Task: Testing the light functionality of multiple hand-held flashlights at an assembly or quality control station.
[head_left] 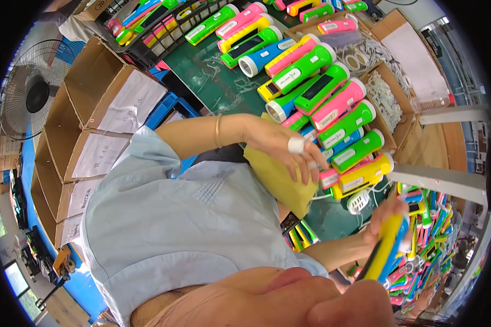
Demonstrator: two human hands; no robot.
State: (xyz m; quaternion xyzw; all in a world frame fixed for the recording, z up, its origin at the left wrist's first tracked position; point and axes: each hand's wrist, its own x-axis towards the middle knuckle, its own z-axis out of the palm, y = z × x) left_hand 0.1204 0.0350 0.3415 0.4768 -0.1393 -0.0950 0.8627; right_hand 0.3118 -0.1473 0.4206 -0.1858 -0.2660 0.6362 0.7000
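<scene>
My right hand [382, 218] is closed around a yellow-and-blue flashlight [387, 248], slanted and blurred, at the lower right. My left hand [297, 155], with white tape on its fingers, hangs bent at the wrist, fingers apart. Beneath it is a yellow cloth [278, 188]; whether the fingers press on it is hidden. Close to the left fingertips, a pink flashlight [328, 179] pokes out beside a yellow one [364, 177]. Behind them, several green, pink, blue and yellow flashlights lie piled in a row on the green table [207, 82].
A white power strip [358, 202] lies by the pile. Beyond stands a cardboard box [384, 103] of small white parts. More flashlights heap at far right [431, 229]; a black crate [163, 35] holds others. Cardboard bins [101, 92] and a fan [35, 95] stand left.
</scene>
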